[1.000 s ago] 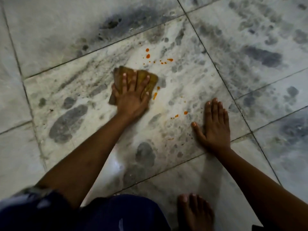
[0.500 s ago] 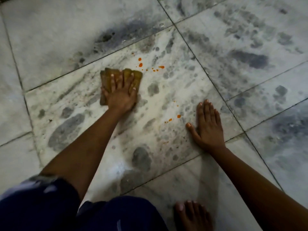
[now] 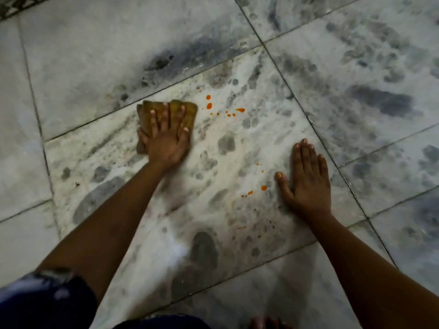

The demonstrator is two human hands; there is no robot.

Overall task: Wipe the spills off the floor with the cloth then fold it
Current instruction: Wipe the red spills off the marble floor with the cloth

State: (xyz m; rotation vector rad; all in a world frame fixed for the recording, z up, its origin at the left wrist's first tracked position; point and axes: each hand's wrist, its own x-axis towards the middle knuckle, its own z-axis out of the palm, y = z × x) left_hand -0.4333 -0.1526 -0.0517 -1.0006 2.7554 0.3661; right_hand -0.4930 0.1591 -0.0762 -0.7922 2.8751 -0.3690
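From the head camera we look down at a grey marble floor point(image 3: 99, 53) with dark tile joints. Our left hand point(image 3: 166, 141) lies flat on the yellow-brown cloth point(image 3: 177, 108), fingers spread and straight, pressing it to the tile; the cloth is bunched under the palm and shows beyond the fingertips. Just right of the cloth sits a cluster of orange drops point(image 3: 209, 105). More orange spots point(image 3: 263, 187) lie nearer us, just beside our right hand point(image 3: 307, 184), which rests open and flat on the floor, well apart from the cloth. A dark sleeve point(image 3: 45, 302) fills the lower left corner.
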